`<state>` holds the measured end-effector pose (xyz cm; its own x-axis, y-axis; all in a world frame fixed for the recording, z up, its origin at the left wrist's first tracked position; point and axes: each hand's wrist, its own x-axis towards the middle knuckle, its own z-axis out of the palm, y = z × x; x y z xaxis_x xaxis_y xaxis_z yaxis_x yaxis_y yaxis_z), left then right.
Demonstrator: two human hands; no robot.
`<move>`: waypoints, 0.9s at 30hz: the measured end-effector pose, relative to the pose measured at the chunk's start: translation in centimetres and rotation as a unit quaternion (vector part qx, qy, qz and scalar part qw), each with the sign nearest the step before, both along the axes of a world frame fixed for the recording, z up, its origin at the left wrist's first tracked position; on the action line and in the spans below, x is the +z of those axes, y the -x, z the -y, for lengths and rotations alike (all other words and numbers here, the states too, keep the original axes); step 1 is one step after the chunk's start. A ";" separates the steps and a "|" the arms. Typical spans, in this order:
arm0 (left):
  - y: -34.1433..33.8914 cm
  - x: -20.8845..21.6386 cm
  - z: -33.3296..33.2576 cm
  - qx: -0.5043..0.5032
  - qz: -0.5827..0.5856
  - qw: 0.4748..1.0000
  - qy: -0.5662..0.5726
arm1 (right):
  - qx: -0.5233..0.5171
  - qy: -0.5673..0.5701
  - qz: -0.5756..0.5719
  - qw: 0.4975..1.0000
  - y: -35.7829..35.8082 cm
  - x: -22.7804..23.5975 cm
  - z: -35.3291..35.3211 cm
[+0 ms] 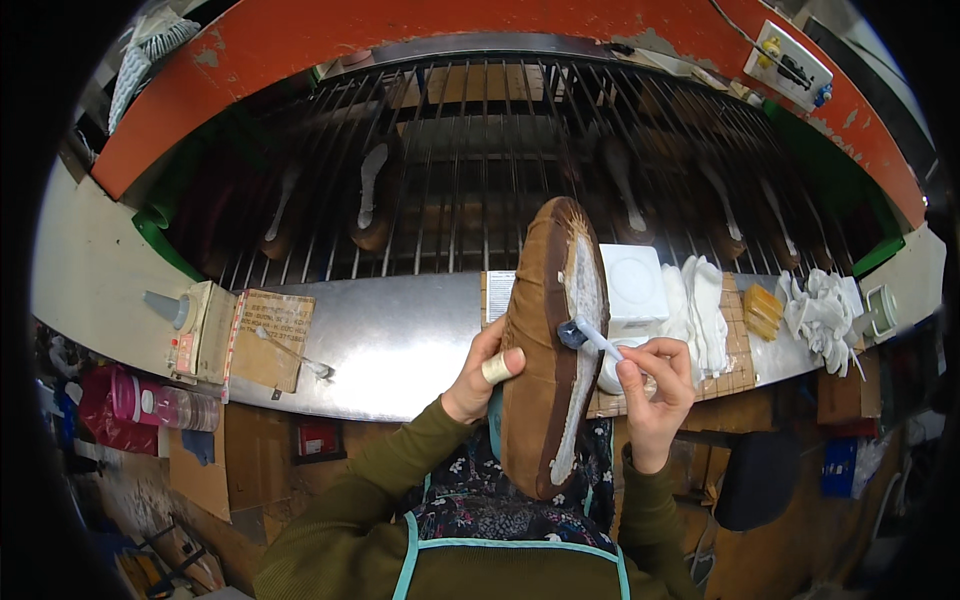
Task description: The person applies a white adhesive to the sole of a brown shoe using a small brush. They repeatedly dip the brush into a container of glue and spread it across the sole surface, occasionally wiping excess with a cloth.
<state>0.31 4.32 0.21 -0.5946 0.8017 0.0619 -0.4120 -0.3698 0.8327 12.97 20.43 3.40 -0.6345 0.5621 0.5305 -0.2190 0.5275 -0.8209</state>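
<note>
My left hand (480, 376), with pale tape round its thumb, grips a brown suede-like shoe upper (530, 400) that stands nearly upright in front of me. Its underside, with a long whitish strip (580, 285) and a darker brown border, faces right. Between the thumb and fingers of my right hand (655, 390) is a thin brush (598, 340) with a pale handle. The brush's dark head lies against the border of the underside, about midway along. Behind the right fingers a round white container (612, 376) shows only in part.
Beyond the metal bench (400, 345), shoes (370, 195) lie on a bed of dark rods (455, 150) under an orange frame (300, 40). To the right are a white box (633, 282), white gloves (700, 310) and a yellow block (762, 312). A small brush (295, 353) rests on cardboard at left.
</note>
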 end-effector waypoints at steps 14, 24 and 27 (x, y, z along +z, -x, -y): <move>-0.2 0.2 2.0 0.042 -0.094 0.994 0.022 | -0.013 -0.001 -0.028 1.000 5.3 1.8 -0.5; 0.3 0.2 2.5 0.030 -0.097 0.995 0.006 | -0.011 -0.068 -0.072 0.995 6.4 2.7 -1.7; 0.5 0.5 2.4 0.017 -0.075 0.997 -0.001 | 0.028 -0.085 -0.051 0.995 5.9 2.6 -2.4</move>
